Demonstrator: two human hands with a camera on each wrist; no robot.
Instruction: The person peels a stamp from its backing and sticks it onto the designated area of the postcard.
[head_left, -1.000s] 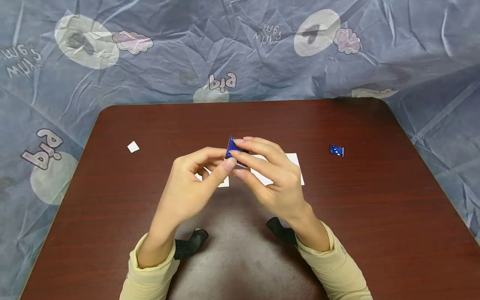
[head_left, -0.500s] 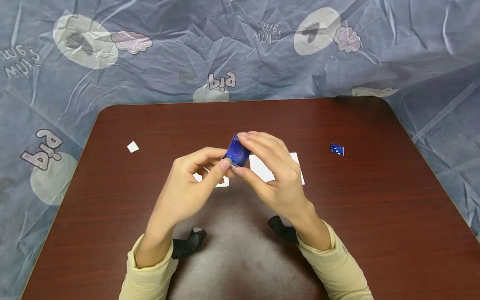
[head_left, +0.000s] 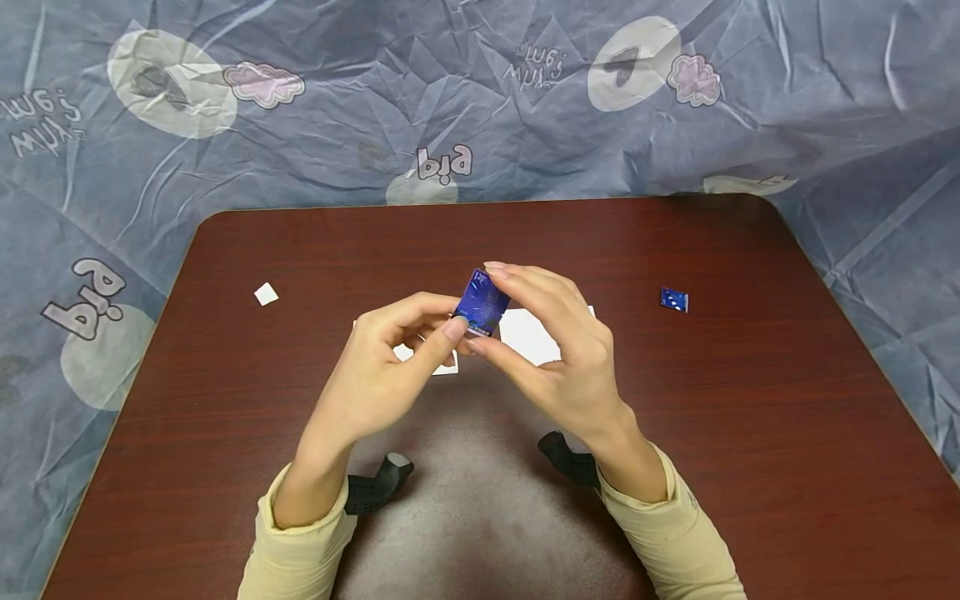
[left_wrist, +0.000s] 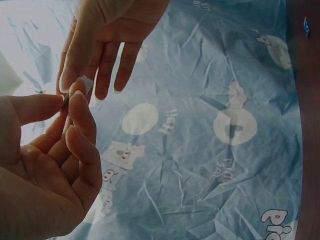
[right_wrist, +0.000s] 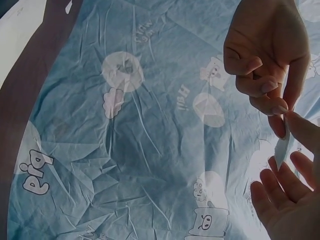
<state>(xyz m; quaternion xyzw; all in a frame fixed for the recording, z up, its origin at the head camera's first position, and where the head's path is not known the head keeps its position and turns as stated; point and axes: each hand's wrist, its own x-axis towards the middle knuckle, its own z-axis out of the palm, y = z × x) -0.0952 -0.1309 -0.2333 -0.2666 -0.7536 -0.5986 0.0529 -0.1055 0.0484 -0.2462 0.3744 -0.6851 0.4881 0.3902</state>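
Observation:
A small blue stamp [head_left: 482, 302], with figures in its top corner, is held up between both hands over the table. My left hand [head_left: 375, 375] pinches its lower left corner between thumb and fingertips. From the other side my right hand [head_left: 573, 358] holds it, thumb at the bottom edge and fingertips at the upper right edge. The pale back of the stamp [right_wrist: 281, 150] shows nearly edge-on in the right wrist view. Behind the hands lie a white card [head_left: 527, 337] on the right and another white piece [head_left: 450, 367], mostly covered by my left hand.
On the brown table [head_left: 750, 417], a small white square [head_left: 266, 293] lies at the far left and a second blue piece [head_left: 673, 300] at the far right. Black mounts [head_left: 380, 485] stick out from the wrists. A patterned cloth [head_left: 480, 100] hangs behind.
The stamp has turned so its blue face shows more fully, and it has shifted slightly right. The right fingertips have slid off its face to the upper right edge.

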